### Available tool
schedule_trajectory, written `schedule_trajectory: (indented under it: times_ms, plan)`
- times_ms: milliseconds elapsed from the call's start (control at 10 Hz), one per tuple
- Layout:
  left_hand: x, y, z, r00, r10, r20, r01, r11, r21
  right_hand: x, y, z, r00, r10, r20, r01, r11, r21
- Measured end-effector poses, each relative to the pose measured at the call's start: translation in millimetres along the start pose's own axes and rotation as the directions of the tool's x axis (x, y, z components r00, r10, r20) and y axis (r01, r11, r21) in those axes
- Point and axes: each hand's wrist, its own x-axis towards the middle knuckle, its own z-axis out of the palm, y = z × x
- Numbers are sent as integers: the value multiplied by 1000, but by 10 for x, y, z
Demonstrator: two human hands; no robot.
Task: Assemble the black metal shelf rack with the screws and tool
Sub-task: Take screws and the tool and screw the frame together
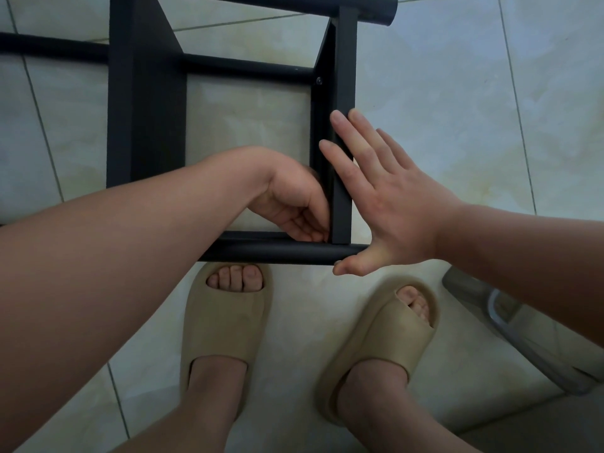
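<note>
Black rack (147,109) on the tiled floor (457,93) before my feet (233,277). My right hand (392,204) presses flat, fingers straight, against its side; my left hand (291,201) curls into the inner corner, and I cannot tell whether it holds anything.

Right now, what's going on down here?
A person stands over a black shelf rack lying on the tiled floor. Their right hand presses flat against the right-side bar, thumb at the end of the near tube. Their left hand curls into the inner corner where bar and tube meet; anything it holds is hidden. A screw already sits at the far corner.
</note>
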Motion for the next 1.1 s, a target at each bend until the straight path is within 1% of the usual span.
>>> schedule_trajectory:
  times_ms: [300,600,900,1100]
  plan:
    - [-11,-53,5,999,31,30,-28,995,-99,2,7,12,1000,-2,-1,2,1000,-1]
    - [-17,31,26,998,-59,-39,61,997,54,-2,6,8,1000,5,7,-5,1000,2]
    - [-17,49,39,1000,-15,-28,16,999,46,1,-1,5,1000,6,5,-6,1000,-3]
    - [-30,-23,23,999,36,4,-36,998,-47,5,5,12,1000,4,-1,-4,1000,2]
